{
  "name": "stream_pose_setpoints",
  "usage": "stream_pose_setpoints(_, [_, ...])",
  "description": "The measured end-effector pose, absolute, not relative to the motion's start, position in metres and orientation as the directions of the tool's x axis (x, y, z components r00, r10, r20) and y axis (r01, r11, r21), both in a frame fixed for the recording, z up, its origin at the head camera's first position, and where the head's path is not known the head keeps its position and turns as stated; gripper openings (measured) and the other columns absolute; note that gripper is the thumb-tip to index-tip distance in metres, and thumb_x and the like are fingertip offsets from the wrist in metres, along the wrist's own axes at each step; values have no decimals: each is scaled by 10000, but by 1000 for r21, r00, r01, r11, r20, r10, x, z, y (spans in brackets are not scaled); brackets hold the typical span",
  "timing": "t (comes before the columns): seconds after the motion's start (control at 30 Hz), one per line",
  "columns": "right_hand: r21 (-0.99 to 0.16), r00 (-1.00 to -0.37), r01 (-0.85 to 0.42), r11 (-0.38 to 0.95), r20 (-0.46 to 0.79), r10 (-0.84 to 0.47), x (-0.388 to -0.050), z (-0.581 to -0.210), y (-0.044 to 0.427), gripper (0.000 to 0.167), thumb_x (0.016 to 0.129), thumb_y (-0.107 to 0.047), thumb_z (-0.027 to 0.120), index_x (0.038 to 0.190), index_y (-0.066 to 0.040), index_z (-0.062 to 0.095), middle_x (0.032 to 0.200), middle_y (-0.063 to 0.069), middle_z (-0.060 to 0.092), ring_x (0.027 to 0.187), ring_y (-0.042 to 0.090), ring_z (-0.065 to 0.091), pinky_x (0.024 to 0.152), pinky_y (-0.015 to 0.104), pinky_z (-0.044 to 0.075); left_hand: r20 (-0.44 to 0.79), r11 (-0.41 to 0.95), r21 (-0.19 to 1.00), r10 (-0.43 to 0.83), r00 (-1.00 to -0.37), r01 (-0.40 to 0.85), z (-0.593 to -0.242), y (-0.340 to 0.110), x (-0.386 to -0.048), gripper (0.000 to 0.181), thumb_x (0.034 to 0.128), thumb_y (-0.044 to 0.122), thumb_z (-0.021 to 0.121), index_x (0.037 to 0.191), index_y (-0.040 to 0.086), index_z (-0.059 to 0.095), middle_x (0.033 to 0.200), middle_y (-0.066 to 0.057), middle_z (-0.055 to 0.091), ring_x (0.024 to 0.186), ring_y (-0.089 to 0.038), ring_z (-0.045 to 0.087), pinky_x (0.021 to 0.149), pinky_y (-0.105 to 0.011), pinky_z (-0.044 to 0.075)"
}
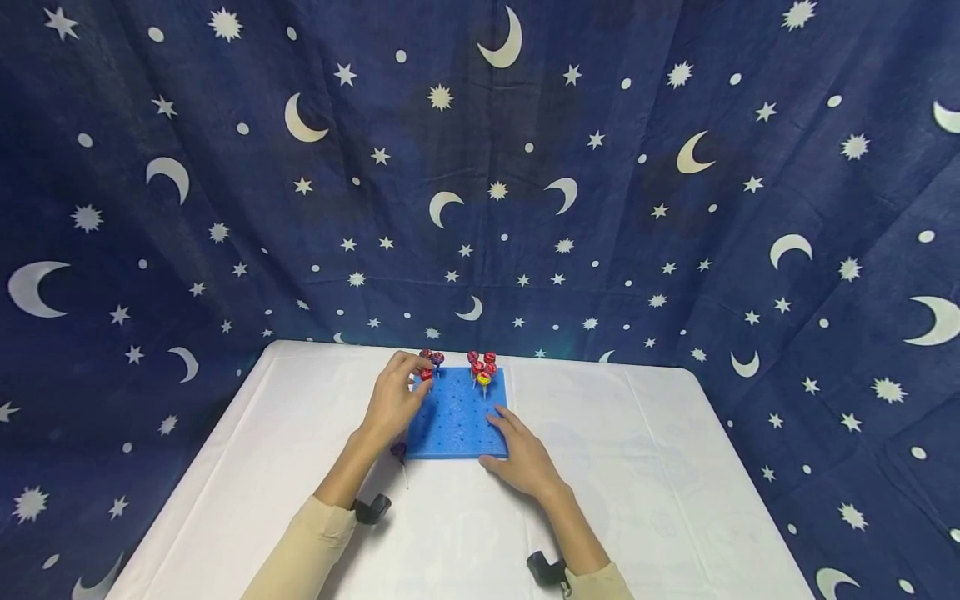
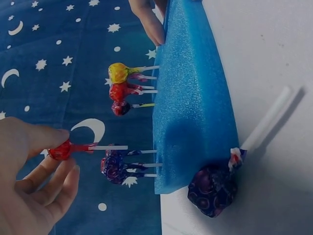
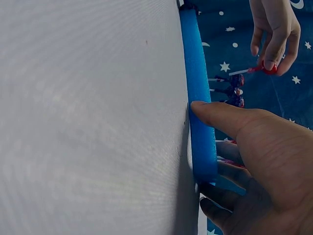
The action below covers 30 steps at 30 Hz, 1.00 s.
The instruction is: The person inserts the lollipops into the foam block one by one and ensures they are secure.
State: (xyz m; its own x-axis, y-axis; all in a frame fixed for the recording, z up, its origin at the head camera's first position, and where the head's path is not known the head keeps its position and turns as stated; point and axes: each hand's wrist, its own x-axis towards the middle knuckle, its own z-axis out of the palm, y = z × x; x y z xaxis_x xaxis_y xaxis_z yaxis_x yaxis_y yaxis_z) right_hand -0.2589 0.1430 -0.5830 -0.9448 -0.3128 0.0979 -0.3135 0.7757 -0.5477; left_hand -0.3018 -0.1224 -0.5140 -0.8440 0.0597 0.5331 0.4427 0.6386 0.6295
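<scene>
My left hand [image 1: 393, 398] pinches a red-wrapped lollipop [image 2: 59, 151] by its candy end, above the back left of a blue foam board [image 1: 450, 425] dotted with small holes. The lollipop's white stick points at the board, its tip apart from the foam in the left wrist view. Purple lollipops [image 2: 113, 169] stand upright in the board close by. My right hand [image 1: 522, 457] rests at the near right corner with fingers spread; its thumb [image 3: 203, 108] touches the front edge.
Several red lollipops [image 1: 478, 367] and a yellow one [image 1: 483, 379] stand at the board's back right. Near its front left corner a purple lollipop [image 2: 211, 192] lies on the white-covered table [image 1: 637, 483]. A dark starry curtain [image 1: 480, 167] hangs behind.
</scene>
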Motion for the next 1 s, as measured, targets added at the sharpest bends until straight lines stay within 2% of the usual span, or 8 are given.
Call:
stream_pose_setpoints(0.4, [-549, -945, -315, 774, 103, -312, -259, -581, 142, 748, 914, -411, 800, 1556, -171, 501, 1683, 47, 350, 1512, 349, 386, 1169, 588, 394, 589, 695, 540, 92, -803, 475, -518, -118, -314, 208, 860, 28, 836, 1040, 100, 760, 1041, -58, 656, 951, -228, 588, 839, -401, 526])
stream_pose_setpoints(1.0, [-536, -946, -313, 784, 100, -309, -260, -584, 142, 746, 916, -426, 797, 1558, -188, 501, 1686, 30, 347, 1511, 335, 393, 1169, 570, 402, 574, 713, 521, 113, -811, 468, -533, -114, -328, 192, 861, 31, 837, 1021, 99, 755, 1081, -59, 681, 1018, -250, 589, 901, -428, 526])
